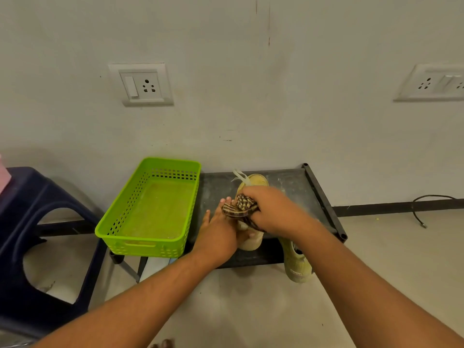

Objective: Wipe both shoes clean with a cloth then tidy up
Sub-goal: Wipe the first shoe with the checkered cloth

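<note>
Shoe (251, 243) lies between both hands: left hand (221, 231) braces it flat-fingered, right hand (276, 209) grips cloth (240, 206).

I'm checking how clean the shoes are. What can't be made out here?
Head view only:
- The shoe on the rack: its middle is covered by the left hand, right hand and cloth.
- The second shoe: its upper part is behind the right forearm.
- Dirt on either shoe: too small to tell.
- Pink thing: cut off by the left edge.
</note>
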